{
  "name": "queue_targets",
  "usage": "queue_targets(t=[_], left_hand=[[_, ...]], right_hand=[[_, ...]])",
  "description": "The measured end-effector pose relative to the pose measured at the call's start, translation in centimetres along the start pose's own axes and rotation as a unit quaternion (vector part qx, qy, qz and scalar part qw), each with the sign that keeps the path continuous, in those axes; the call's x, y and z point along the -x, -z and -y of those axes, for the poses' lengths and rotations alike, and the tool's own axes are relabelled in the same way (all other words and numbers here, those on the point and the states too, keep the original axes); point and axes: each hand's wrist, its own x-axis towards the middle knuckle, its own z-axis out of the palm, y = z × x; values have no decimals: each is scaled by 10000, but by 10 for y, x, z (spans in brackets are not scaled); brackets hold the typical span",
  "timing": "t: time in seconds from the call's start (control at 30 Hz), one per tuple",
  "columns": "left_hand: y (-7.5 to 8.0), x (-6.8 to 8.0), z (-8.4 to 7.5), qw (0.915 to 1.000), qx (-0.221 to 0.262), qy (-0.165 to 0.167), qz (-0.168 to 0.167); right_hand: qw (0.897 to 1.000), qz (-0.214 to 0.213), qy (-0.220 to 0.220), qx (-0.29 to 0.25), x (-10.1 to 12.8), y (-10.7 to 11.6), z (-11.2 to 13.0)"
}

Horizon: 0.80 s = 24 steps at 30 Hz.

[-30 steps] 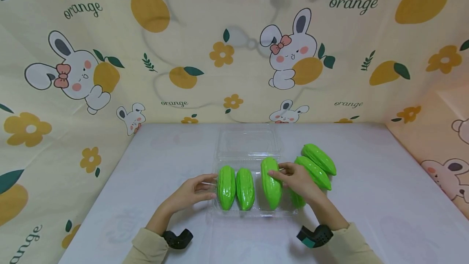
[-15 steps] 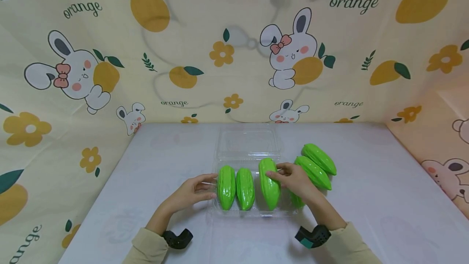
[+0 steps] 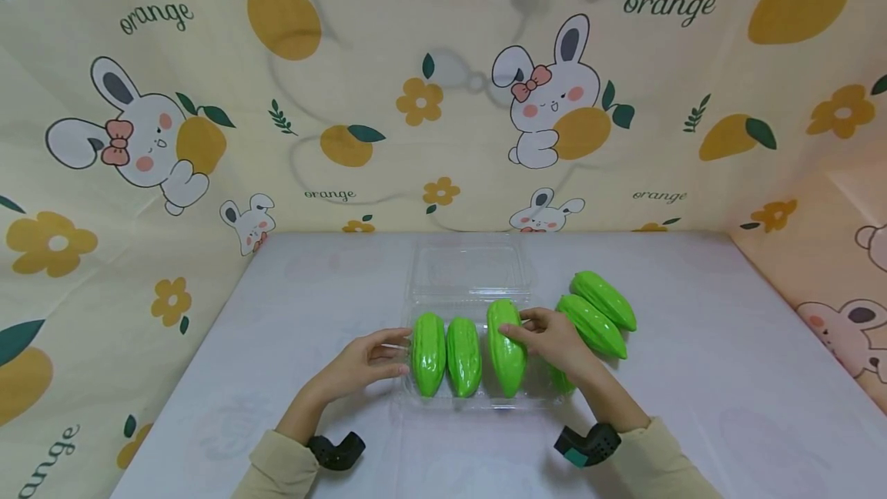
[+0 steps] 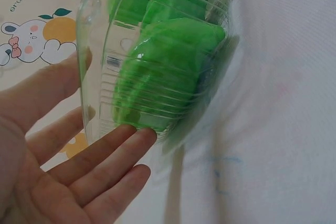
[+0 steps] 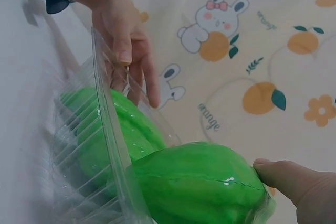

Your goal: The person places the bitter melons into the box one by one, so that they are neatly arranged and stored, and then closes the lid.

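Observation:
A clear plastic clamshell box (image 3: 485, 405) lies open on the table, its lid (image 3: 471, 268) folded back. Two glossy green ridged gourds, the left one (image 3: 429, 354) and its neighbour (image 3: 463, 357), lie side by side in it. My right hand (image 3: 557, 341) pinches a third green gourd (image 3: 507, 349) between thumb and fingers, over the box's right half; the right wrist view shows this gourd (image 5: 199, 184) overlapping the box rim. My left hand (image 3: 367, 360) rests loosely spread at the box's left wall, fingertips (image 4: 144, 135) against or very near the plastic.
Two more green gourds, a far one (image 3: 604, 300) and a nearer one (image 3: 594, 326), lie on the white table right of the box. Another gourd (image 3: 562, 380) is partly hidden under my right wrist. A patterned cloth (image 3: 443, 98) stands behind the table and at its sides.
My right hand has shifted slightly left with the gourd, bringing it nearer the two in the box. The left hand stays in place.

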Motion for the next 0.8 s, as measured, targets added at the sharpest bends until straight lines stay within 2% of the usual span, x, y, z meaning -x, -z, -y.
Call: queue_targets(t=[0.17, 0.47, 0.63, 0.8], left_hand=[[0, 0, 0, 10000, -12, 16, -10], [0, 0, 0, 10000, -25, 46, -6], [0, 0, 2, 10000, -37, 37, 1], [0, -1, 2, 10000, -20, 69, -3]], right_hand=[[10000, -53, -28, 74, -2, -1, -3], [9991, -420, -19, 93, -4, -7, -7], [9978, -582, 56, 317, -3, -9, -6], [9944, -688, 256, 758, -3, -11, -7]])
